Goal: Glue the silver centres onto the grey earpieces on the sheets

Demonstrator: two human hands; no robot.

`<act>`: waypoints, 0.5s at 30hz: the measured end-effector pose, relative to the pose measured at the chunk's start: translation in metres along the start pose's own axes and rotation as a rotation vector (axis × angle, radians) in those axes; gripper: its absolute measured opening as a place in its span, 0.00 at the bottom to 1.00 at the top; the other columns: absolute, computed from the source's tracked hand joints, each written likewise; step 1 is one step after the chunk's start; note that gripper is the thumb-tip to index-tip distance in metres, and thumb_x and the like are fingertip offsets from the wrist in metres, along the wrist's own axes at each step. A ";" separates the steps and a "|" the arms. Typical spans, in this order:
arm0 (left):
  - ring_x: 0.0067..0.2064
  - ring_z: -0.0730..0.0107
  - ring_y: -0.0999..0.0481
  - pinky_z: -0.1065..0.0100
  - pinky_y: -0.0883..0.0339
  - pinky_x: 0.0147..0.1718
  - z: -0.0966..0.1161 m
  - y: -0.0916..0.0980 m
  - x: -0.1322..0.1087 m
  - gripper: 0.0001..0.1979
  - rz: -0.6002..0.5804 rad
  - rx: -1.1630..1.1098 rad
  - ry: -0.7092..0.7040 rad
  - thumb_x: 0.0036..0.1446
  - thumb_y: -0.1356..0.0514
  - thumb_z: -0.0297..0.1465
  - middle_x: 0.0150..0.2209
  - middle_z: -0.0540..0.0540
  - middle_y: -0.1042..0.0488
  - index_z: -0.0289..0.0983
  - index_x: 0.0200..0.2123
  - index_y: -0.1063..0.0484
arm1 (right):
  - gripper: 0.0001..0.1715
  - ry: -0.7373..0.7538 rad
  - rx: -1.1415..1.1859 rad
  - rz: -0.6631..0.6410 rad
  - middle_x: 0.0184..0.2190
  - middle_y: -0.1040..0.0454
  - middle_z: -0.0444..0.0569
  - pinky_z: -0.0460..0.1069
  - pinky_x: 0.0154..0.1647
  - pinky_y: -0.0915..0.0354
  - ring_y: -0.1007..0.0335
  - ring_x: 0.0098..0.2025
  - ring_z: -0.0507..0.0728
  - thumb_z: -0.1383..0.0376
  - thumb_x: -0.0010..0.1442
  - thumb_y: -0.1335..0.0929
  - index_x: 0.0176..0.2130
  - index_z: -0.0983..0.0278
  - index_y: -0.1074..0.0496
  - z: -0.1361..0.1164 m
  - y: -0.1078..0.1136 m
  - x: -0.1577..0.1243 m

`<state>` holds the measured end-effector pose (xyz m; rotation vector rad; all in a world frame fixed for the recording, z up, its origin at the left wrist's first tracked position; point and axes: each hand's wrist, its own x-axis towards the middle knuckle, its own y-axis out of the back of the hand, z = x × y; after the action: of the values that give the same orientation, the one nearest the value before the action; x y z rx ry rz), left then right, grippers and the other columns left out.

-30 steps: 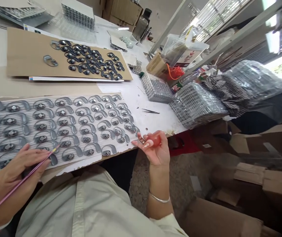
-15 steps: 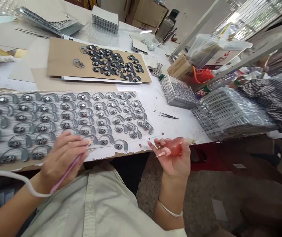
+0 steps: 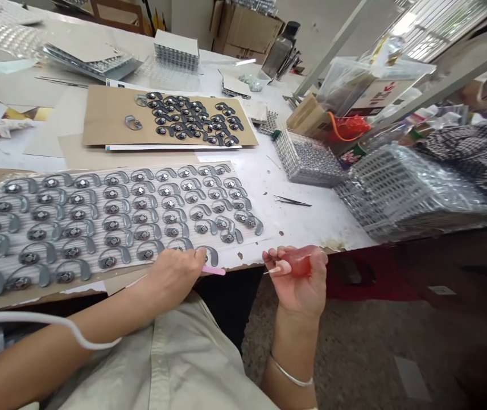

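Note:
My left hand (image 3: 177, 276) is closed round a thin pink stick (image 3: 214, 271), whose end pokes out to the right of the fingers. Its fingertips are at an ear-hook earphone part (image 3: 213, 255) at the near right end of the rows; whether they grip that part is hidden. In my right hand (image 3: 298, 285) lies a soft red squeeze bottle (image 3: 304, 260) with a pale nozzle and fine needle tip (image 3: 271, 271) pointing left. Rows of grey ear-hook parts (image 3: 113, 225) cover a ribbed white sheet (image 3: 98, 273) along the table's near edge.
Behind the rows, a brown board (image 3: 107, 117) bears a cluster of dark ear-hook parts (image 3: 188, 117). Tweezers (image 3: 292, 201) lie on the white table (image 3: 264, 171). Stacked clear plastic trays (image 3: 409, 188) and a clear bin (image 3: 380, 74) stand at the right.
My left hand has moved right along the near edge and turned, so the pink stick now points right. My right hand keeps the red bottle in nearly the same place.

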<state>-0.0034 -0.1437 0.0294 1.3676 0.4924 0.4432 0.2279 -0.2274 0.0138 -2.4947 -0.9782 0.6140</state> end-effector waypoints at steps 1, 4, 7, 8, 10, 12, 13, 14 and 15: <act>0.26 0.63 0.24 0.69 0.43 0.19 0.000 -0.001 0.001 0.13 -0.017 -0.007 0.021 0.57 0.51 0.18 0.28 0.44 0.25 0.33 0.42 0.33 | 0.23 -0.004 0.001 -0.002 0.26 0.29 0.43 0.55 0.37 0.28 0.29 0.30 0.54 0.47 0.44 0.27 0.28 0.62 0.30 0.001 0.001 0.001; 0.27 0.61 0.24 0.68 0.42 0.20 0.000 -0.003 0.003 0.10 -0.041 -0.018 0.044 0.59 0.50 0.21 0.29 0.44 0.25 0.33 0.41 0.32 | 0.22 -0.013 -0.001 -0.001 0.25 0.29 0.43 0.54 0.36 0.28 0.29 0.30 0.53 0.47 0.44 0.27 0.28 0.62 0.30 0.003 0.003 0.003; 0.27 0.61 0.24 0.67 0.41 0.21 0.002 -0.005 0.004 0.07 -0.002 -0.033 0.032 0.62 0.48 0.27 0.28 0.44 0.25 0.33 0.41 0.31 | 0.24 -0.022 0.011 0.009 0.25 0.29 0.43 0.54 0.36 0.28 0.29 0.29 0.53 0.46 0.42 0.26 0.27 0.62 0.30 0.004 0.003 0.005; 0.27 0.60 0.23 0.67 0.41 0.21 0.003 -0.005 0.005 0.08 0.018 -0.042 0.030 0.62 0.47 0.29 0.28 0.44 0.25 0.33 0.41 0.31 | 0.24 -0.028 0.015 0.008 0.25 0.29 0.43 0.54 0.36 0.28 0.29 0.29 0.53 0.46 0.42 0.26 0.27 0.62 0.30 0.005 0.003 0.006; 0.28 0.60 0.23 0.67 0.39 0.22 0.005 -0.002 0.009 0.09 0.040 -0.059 0.039 0.63 0.47 0.31 0.29 0.44 0.24 0.33 0.41 0.31 | 0.24 -0.033 0.024 -0.002 0.25 0.29 0.43 0.54 0.36 0.28 0.29 0.30 0.53 0.46 0.43 0.26 0.27 0.62 0.30 0.005 0.004 0.007; 0.29 0.60 0.23 0.67 0.38 0.23 0.006 0.004 0.014 0.10 0.015 -0.053 0.076 0.63 0.48 0.31 0.29 0.42 0.24 0.33 0.40 0.31 | 0.23 -0.037 0.033 -0.009 0.26 0.29 0.44 0.55 0.37 0.28 0.29 0.30 0.54 0.47 0.44 0.27 0.28 0.62 0.30 0.006 0.005 0.008; 0.29 0.60 0.23 0.68 0.37 0.23 0.006 0.007 0.017 0.10 -0.014 -0.048 0.096 0.63 0.49 0.30 0.29 0.42 0.24 0.32 0.39 0.31 | 0.23 -0.039 0.038 -0.006 0.26 0.29 0.43 0.55 0.37 0.29 0.29 0.30 0.54 0.47 0.45 0.27 0.28 0.62 0.31 0.006 0.006 0.009; 0.29 0.60 0.23 0.68 0.36 0.24 0.005 0.010 0.020 0.10 -0.045 -0.052 0.112 0.63 0.50 0.29 0.29 0.41 0.24 0.32 0.38 0.30 | 0.23 -0.042 0.042 -0.001 0.26 0.29 0.43 0.55 0.37 0.29 0.29 0.31 0.54 0.47 0.44 0.27 0.29 0.62 0.31 0.006 0.007 0.010; 0.29 0.59 0.22 0.68 0.36 0.25 0.005 0.013 0.022 0.09 -0.071 -0.065 0.123 0.62 0.50 0.28 0.28 0.40 0.24 0.32 0.36 0.30 | 0.23 -0.045 0.043 0.004 0.26 0.29 0.43 0.55 0.37 0.29 0.29 0.31 0.54 0.47 0.44 0.27 0.29 0.61 0.31 0.006 0.009 0.011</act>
<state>0.0171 -0.1330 0.0411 1.2612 0.6207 0.4832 0.2363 -0.2246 0.0020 -2.4559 -0.9662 0.6877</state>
